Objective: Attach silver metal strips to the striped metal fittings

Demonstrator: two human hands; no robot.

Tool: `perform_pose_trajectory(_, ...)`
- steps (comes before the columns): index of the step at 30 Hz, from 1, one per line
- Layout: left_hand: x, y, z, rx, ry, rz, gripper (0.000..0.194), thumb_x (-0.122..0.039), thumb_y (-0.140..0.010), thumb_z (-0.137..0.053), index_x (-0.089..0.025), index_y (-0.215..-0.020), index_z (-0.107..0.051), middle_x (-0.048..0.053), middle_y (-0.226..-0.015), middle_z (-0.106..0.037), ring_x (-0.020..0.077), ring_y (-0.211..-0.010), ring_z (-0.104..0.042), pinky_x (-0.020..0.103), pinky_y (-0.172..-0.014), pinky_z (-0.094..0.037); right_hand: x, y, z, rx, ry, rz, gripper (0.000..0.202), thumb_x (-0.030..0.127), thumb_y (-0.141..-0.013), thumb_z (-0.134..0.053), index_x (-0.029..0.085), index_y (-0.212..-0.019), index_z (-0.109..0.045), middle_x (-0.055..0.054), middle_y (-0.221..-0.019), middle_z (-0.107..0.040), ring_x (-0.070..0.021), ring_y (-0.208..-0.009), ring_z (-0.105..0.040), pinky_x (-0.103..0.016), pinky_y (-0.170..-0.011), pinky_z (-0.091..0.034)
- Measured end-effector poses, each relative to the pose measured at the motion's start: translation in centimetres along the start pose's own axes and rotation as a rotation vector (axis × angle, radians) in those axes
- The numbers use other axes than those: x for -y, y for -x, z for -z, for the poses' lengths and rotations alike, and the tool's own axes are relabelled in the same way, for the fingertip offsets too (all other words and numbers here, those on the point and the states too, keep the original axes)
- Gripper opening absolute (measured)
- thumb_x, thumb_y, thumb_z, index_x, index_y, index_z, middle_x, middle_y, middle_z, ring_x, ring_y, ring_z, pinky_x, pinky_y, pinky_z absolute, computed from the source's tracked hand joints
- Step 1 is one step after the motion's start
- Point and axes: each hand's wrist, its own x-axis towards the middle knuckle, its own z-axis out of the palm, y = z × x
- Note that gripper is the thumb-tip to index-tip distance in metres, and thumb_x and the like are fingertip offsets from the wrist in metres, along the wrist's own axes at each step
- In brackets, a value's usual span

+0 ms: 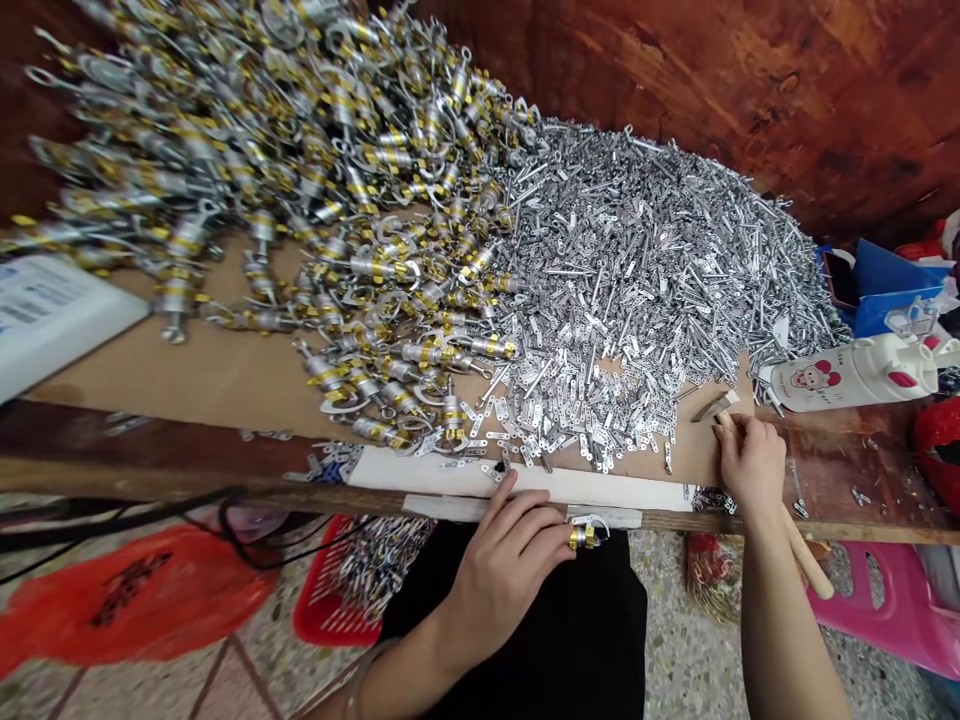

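Note:
My left hand is at the front edge of the bench, its fingers curled over a small silver metal fitting with yellow bands and a curved lever. Part of that fitting is hidden under the fingers. My right hand grips a hammer close to its metal head, which rests on the cardboard; the wooden handle slants down past the wrist. Just beyond my hands spreads a heap of small flat metal plates and pins. A big pile of similar yellow-banded fittings lies to the left.
A white bottle lies on its side at the right, near a blue box. At far left is a white package. Below the bench are a red basket, an orange bag and a pink stool.

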Motion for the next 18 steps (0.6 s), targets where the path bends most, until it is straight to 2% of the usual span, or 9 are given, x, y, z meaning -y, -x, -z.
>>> perform_pose_trajectory(2, 0.0, 0.0, 0.0, 0.0, -0.003, -0.001, 0.005, -0.017, -0.083, -0.057, -0.019, -0.084, -0.061, -0.001, -0.079, -0.065, 0.0171, -0.088, -0.06, 0.05, -0.102, -0.036, 1.1, 0.7, 1.0, -0.002, -0.044, 0.014, 0.036, 0.044, -0.088, -0.032, 0.016, -0.087, -0.055, -0.013, -0.083, -0.056, -0.0242, -0.076, -0.052, -0.035, -0.064, -0.04)
perform_pose_trajectory(4, 0.0, 0.1, -0.1, -0.002, -0.006, 0.0, 0.005, -0.017, -0.083, -0.057, -0.019, -0.084, -0.061, -0.001, -0.078, -0.065, 0.0172, -0.088, -0.06, 0.049, -0.102, -0.036, 3.3, 2.8, 2.9, 0.03, -0.116, 0.062, 0.029, 0.038, -0.09, -0.032, 0.018, -0.086, -0.053, -0.008, -0.076, -0.057, -0.0194, -0.064, -0.053, -0.029, -0.054, -0.038)
perform_pose_trajectory(6, 0.0, 0.1, -0.1, -0.001, -0.006, 0.006, 0.005, -0.018, -0.084, -0.056, -0.018, -0.084, -0.061, -0.001, -0.079, -0.065, 0.0172, -0.089, -0.06, 0.049, -0.102, -0.036, 5.7, 5.7, 4.9, 0.209, -0.242, 0.236, 0.022, 0.032, -0.091, -0.034, 0.02, -0.084, -0.052, -0.001, -0.061, -0.053, -0.0148, -0.049, -0.048, -0.025, -0.046, -0.036)
perform_pose_trajectory(7, 0.0, 0.1, -0.1, 0.0, -0.006, 0.008, 0.006, -0.017, -0.084, -0.056, -0.018, -0.084, -0.061, -0.001, -0.079, -0.065, 0.0172, -0.089, -0.059, 0.049, -0.102, -0.036, 6.7, 7.1, 5.7, 0.258, -0.298, 0.345, 0.018, 0.029, -0.091, -0.037, 0.021, -0.088, -0.052, -0.001, -0.062, -0.055, -0.0147, -0.051, -0.051, -0.025, -0.048, -0.038)
perform_pose_trajectory(9, 0.1, 0.1, 0.0, 0.005, -0.009, 0.005, 0.007, -0.018, -0.085, -0.055, -0.018, -0.085, -0.061, -0.001, -0.079, -0.065, 0.0172, -0.089, -0.059, 0.05, -0.103, -0.034, 8.3, 9.4, 6.6, 0.228, -0.409, 0.52, 0.021, 0.022, -0.09, -0.036, 0.019, -0.105, -0.051, -0.005, -0.073, -0.06, -0.0158, -0.062, -0.057, -0.025, -0.055, -0.044)
perform_pose_trajectory(12, 0.1, 0.1, 0.0, 0.009, -0.009, -0.008, 0.007, -0.018, -0.085, -0.055, -0.018, -0.085, -0.062, 0.0, -0.079, -0.066, 0.0174, -0.09, -0.06, 0.05, -0.103, -0.034, 9.3, 11.3, 6.3, 0.175, -0.399, 0.603, 0.03, 0.018, -0.091, -0.033, 0.017, -0.118, -0.047, -0.007, -0.079, -0.063, -0.0166, -0.066, -0.059, -0.025, -0.057, -0.046)
perform_pose_trajectory(15, 0.1, 0.1, 0.0, 0.013, -0.004, -0.006, 0.007, -0.018, -0.085, -0.054, -0.018, -0.086, -0.062, 0.0, -0.08, -0.066, 0.0175, -0.09, -0.06, 0.05, -0.103, -0.034, 9.4, 11.8, 5.5, 0.243, -0.305, 0.558, 0.028, 0.021, -0.092, -0.035, 0.018, -0.114, -0.052, -0.004, -0.073, -0.063, -0.0166, -0.061, -0.059, -0.025, -0.052, -0.045)
perform_pose_trajectory(18, 0.1, 0.2, -0.1, 0.008, -0.008, -0.008, 0.007, -0.018, -0.084, -0.055, -0.019, -0.086, -0.062, -0.001, -0.08, -0.066, 0.0179, -0.091, -0.06, 0.049, -0.103, -0.034, 9.5, 11.8, 5.3, 0.254, -0.348, 0.552, 0.031, 0.021, -0.092, -0.034, 0.017, -0.119, -0.049, -0.006, -0.078, -0.064, -0.0168, -0.067, -0.06, -0.025, -0.057, -0.047)
